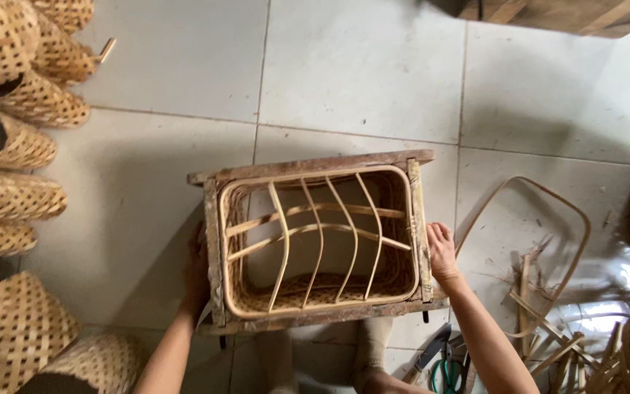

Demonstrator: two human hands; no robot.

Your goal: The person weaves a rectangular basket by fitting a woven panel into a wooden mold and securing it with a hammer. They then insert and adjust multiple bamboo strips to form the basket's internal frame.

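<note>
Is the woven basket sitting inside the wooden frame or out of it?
Inside: the basket fills the wooden frame, rim against its rails.

A wooden frame with a woven basket set inside it is gripped at both sides: the left hand on its left rail, the right hand on its right rail. Finished baskets are stacked beyond the left hand; a bent cane hoop and scissors lie beside the right.

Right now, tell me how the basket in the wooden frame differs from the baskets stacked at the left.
The framed basket sits mouth-up inside a wooden frame, braced by bent strips; the stacked baskets lie on their sides, nested. Both hands grip the frame; nobody touches the stack. Both are tan open weave.
</note>
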